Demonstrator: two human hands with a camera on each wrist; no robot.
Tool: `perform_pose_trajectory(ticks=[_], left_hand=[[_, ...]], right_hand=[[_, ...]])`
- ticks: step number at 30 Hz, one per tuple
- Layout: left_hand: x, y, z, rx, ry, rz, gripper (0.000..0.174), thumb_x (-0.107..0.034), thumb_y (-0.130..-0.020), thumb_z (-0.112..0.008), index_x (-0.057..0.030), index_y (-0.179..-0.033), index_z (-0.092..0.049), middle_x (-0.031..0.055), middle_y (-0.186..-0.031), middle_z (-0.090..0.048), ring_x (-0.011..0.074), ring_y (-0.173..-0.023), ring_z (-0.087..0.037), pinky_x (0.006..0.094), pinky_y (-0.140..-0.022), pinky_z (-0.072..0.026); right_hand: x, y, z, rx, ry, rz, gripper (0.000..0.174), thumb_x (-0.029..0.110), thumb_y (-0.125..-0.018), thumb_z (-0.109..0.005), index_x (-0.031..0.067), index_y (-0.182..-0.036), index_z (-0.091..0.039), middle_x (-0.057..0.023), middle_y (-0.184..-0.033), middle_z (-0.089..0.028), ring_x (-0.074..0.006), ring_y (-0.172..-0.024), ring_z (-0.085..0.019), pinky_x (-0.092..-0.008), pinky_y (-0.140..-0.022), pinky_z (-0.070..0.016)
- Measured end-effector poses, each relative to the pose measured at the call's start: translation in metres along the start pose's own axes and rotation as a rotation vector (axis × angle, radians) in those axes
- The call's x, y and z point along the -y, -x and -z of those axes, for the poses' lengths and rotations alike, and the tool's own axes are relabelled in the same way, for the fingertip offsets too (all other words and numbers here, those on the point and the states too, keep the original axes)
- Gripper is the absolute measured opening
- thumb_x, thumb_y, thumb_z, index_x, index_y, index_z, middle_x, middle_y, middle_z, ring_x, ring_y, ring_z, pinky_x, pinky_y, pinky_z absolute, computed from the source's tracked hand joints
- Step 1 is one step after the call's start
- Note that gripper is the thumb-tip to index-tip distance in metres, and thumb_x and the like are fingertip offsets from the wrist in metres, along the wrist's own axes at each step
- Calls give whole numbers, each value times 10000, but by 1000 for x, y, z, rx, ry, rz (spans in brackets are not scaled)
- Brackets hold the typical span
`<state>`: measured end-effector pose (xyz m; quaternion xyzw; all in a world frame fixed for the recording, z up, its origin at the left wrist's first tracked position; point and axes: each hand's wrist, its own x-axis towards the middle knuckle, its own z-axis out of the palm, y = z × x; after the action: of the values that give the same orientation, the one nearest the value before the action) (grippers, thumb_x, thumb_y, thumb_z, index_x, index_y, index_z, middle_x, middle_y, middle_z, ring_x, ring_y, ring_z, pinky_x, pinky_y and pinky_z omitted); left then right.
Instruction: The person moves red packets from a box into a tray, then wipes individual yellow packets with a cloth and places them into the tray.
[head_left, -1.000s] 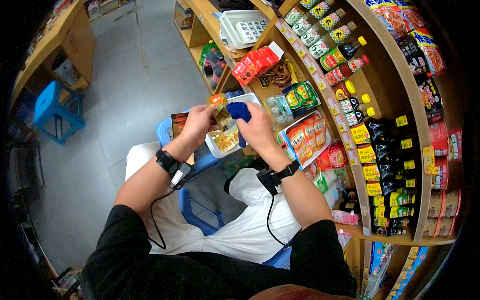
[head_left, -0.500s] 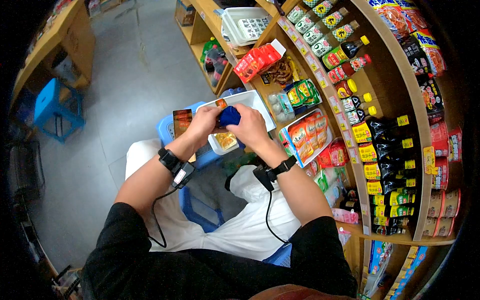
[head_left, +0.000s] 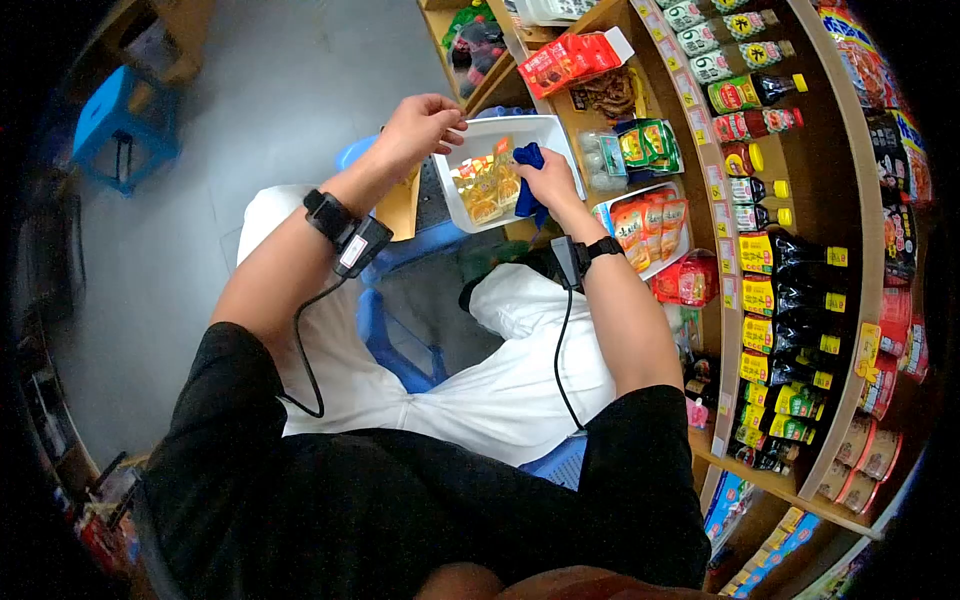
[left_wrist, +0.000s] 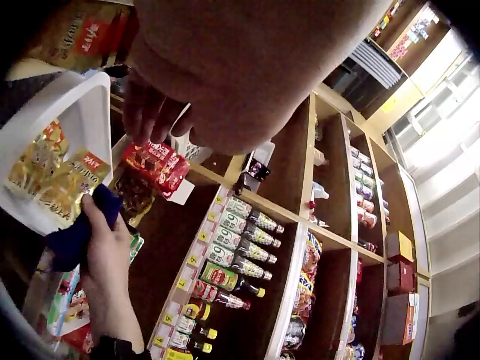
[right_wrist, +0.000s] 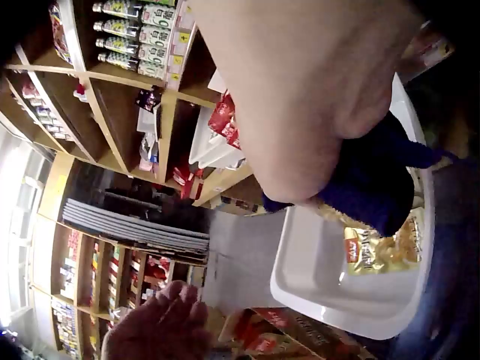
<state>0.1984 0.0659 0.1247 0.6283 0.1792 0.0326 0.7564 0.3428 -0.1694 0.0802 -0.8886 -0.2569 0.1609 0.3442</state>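
Observation:
My left hand [head_left: 418, 128] hovers by the left rim of a white plastic tub [head_left: 552, 128], its fingers loosely bent and nothing in them. A bunched dark blue cloth [head_left: 528, 203] is gripped in my right hand [head_left: 553, 183], low over the tub's right side. Gold food packets [head_left: 482, 188] with red labels lie inside, and the cloth overlaps their right edge. In the left wrist view the right thumb and the cloth [left_wrist: 82, 236] sit right at a gold packet [left_wrist: 71, 187]. The right wrist view shows another packet [right_wrist: 382, 247] on the tub's floor.
Left of the tub is a brown carton [head_left: 400, 208]. To the right, wooden shelves hold a red box [head_left: 575, 62], a white tray of orange packets [head_left: 645, 232] and rows of sauce bottles [head_left: 780, 270]. A blue stool [head_left: 125, 125] stands on the grey floor.
The hands have parted: the left let go of the gold packet and moved up and left. My right hand, still holding the cloth, came down over the packets in the tub. The head view shifted.

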Motion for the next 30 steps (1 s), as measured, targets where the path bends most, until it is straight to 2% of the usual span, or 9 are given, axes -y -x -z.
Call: perform_pose_trajectory(ticks=[6, 8, 11, 13, 15, 16, 19, 25, 30], left_hand=[[2, 4, 26, -57, -118, -18, 275, -191, -996, -576, 13, -1169, -643, 98, -1032, -721, 169, -861, -692, 283, -715, -550], [8, 2, 33, -67, -140, -44, 262, -184, -974, -588, 21, -1117, -667, 100, -976, -726, 172, -829, -696, 297, -709, -557], [10, 4, 41, -45, -359, -122, 244, -179, -928, -613, 20, -1034, -706, 129, -899, -736, 215, -792, -709, 342, -722, -571], [10, 8, 44, -21, -557, -171, 236, -180, -905, -624, 12, -1003, -721, 154, -879, -741, 256, -787, -718, 374, -741, -577], [12, 13, 45, 16, -965, -225, 206, -192, -889, -650, -34, -985, -740, 171, -886, -741, 286, -808, -722, 401, -721, -565], [17, 11, 47, 24, -1058, -221, 192, -196, -860, -653, -88, -985, -751, 180, -908, -727, 364, -824, -703, 448, -722, -559], [16, 17, 45, 32, -1224, -159, 168, -174, -851, -645, -96, -955, -752, 176, -878, -720, 381, -804, -690, 464, -700, -555], [6, 25, 34, 19, -1347, -59, 138, -135, -811, -670, -88, -915, -748, 172, -921, -737, 372, -869, -714, 470, -736, -581], [22, 18, 33, -17, -1387, -159, 142, -115, -814, -666, -83, -934, -735, 178, -928, -736, 376, -875, -716, 458, -730, -587]], right_hand=[[5, 2, -13, 178, -153, -134, 330, 273, -804, -785, 16, -1002, -724, -200, -940, -733, -351, -888, -712, -423, -792, -543], [8, 4, -13, 128, 375, -111, 353, 303, -806, -774, 22, -1012, -719, -228, -970, -721, -405, -938, -695, -472, -832, -540], [17, 7, -5, 81, 524, -116, 366, 313, -804, -763, 24, -1022, -707, -247, -999, -713, -432, -980, -676, -504, -861, -534], [30, 9, -1, 64, 504, -97, 331, 270, -793, -763, 19, -1003, -712, -237, -982, -719, -407, -954, -687, -468, -834, -542], [38, 7, 5, 52, 442, -48, 346, 273, -793, -752, 22, -1023, -692, -250, -1014, -712, -424, -991, -675, -507, -864, -533], [45, 11, 8, 28, 421, -27, 313, 255, -796, -738, 22, -1001, -694, -250, -993, -713, -432, -972, -676, -512, -856, -533], [59, 18, 11, 14, 387, 9, 297, 238, -790, -725, 21, -989, -692, -254, -963, -711, -446, -951, -671, -520, -842, -532], [66, 24, 11, 9, 373, 76, 310, 236, -766, -710, 21, -989, -687, -268, -950, -701, -458, -946, -661, -535, -837, -528], [68, 28, 13, -16, 384, 106, 336, 215, -762, -710, 19, -1035, -698, -257, -938, -704, -449, -926, -670, -520, -839, -541]])
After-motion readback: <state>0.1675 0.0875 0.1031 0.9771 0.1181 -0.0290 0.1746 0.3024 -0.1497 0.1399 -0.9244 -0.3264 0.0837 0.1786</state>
